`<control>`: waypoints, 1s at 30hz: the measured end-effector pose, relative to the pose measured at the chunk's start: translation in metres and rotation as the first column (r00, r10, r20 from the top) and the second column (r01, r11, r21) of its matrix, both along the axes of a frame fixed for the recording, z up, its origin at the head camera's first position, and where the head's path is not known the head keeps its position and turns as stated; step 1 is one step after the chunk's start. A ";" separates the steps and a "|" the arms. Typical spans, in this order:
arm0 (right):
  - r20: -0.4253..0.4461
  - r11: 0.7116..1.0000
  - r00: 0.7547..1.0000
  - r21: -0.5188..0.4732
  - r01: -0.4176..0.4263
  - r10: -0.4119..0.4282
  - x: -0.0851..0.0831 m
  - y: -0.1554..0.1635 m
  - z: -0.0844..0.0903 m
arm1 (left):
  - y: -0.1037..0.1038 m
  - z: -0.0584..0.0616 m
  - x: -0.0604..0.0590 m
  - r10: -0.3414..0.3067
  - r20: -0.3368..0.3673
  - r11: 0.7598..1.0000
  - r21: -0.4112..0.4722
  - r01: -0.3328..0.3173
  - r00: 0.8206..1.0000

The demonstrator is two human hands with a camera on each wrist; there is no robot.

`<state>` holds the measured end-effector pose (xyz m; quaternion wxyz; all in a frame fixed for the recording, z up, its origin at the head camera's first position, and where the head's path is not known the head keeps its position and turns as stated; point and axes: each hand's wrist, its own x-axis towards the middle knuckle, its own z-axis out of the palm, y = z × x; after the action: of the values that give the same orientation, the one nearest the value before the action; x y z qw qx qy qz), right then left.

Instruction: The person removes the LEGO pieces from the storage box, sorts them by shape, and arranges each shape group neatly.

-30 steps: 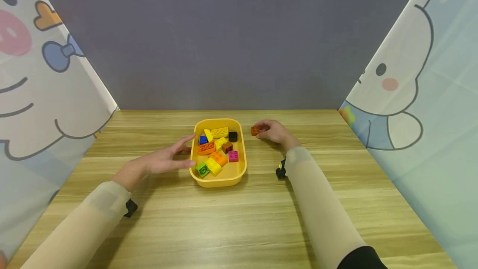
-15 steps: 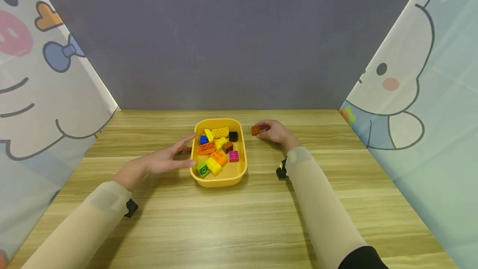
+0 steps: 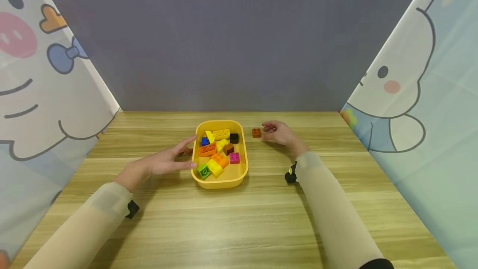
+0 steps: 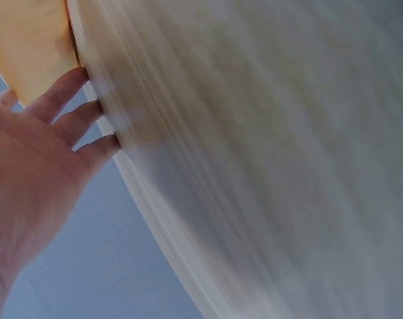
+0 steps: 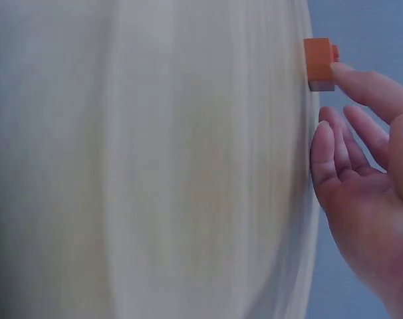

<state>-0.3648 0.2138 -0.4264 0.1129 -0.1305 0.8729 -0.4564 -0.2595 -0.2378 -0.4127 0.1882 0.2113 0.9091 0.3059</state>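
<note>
A small orange-brown toy building brick (image 3: 256,133), studs up, sits on the table to the right of a yellow tray (image 3: 220,185). My right hand (image 3: 281,133) is just right of that brick, fingers loosely bent and holding nothing. In the right wrist view the thumb tip overlaps the brick (image 5: 319,63). At the tray's left side, my left hand (image 3: 164,161) spreads its fingers and thumb along the wall without gripping it. Inside the tray lie several bricks, among them a magenta brick (image 3: 234,158), a black brick (image 3: 234,138) and a green brick (image 3: 203,171).
The wooden table (image 3: 209,227) runs back to a dark grey panel (image 3: 231,45). Cloth sheets printed with cartoon figures hang on both sides, the left sheet (image 3: 56,107) and the right sheet (image 3: 448,107).
My right hand has let go of the orange-brown brick and moved slightly right, leaving it on the table. The left hand keeps its place at the tray.
</note>
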 end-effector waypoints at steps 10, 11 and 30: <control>-0.104 0.998 0.995 -0.067 0.001 -0.008 0.027 0.018 0.020 | 0.001 0.001 -0.001 -0.005 -0.008 1.000 0.005 0.005 1.000; -0.110 0.997 0.994 -0.074 -0.008 -0.001 0.030 0.019 0.021 | 0.001 0.001 0.000 -0.006 -0.009 1.000 0.005 0.006 1.000; -0.188 0.981 0.963 0.007 -0.194 0.192 0.075 -0.034 0.030 | 0.002 0.000 0.002 -0.001 0.001 1.000 0.011 0.001 1.000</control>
<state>-0.2894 0.1795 -0.3961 0.0732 -0.2578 0.8603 -0.4337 -0.2577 -0.2358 -0.4125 0.1877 0.2127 0.9072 0.3107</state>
